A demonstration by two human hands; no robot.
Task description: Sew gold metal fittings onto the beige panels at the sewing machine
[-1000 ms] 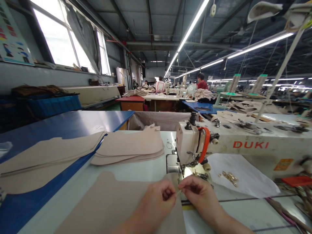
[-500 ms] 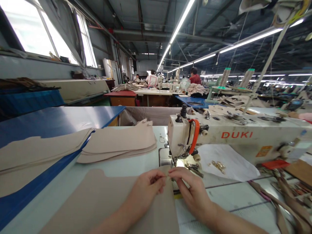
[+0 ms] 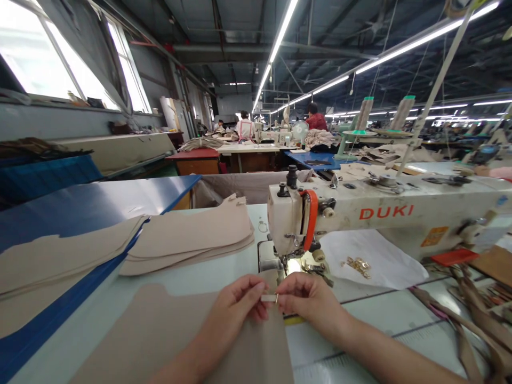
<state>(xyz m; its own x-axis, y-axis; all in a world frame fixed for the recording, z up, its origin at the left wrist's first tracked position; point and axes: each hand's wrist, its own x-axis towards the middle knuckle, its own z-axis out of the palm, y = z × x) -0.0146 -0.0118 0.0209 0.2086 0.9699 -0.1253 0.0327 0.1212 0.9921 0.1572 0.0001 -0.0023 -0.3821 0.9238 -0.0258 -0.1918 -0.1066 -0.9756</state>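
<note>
In front of the sewing machine [image 3: 290, 221], my left hand [image 3: 236, 309] pinches a short, narrow pale strip [image 3: 268, 298]. My right hand [image 3: 312, 297] grips a small gold metal piece [image 3: 277, 298] at the strip's right end; whether the strip is threaded through it is too small to tell. Both hands are just above a large beige panel [image 3: 160, 325], whose far end lies near the needle area. Fingers hide part of the strip and of the metal piece.
Several gold fittings [image 3: 359, 265] lie on a white sheet [image 3: 384, 269] under the machine arm. Stacked beige panels [image 3: 192, 226] are at the left, others on a blue table [image 3: 156, 192]. Brown straps [image 3: 460, 330] are at the right. Co-workers [image 3: 245, 128] sit farther back.
My hands have drawn slightly apart and turned, so the pale strip and gold piece show between the fingertips. The view has shifted a little; the beige panel lies much as before.
</note>
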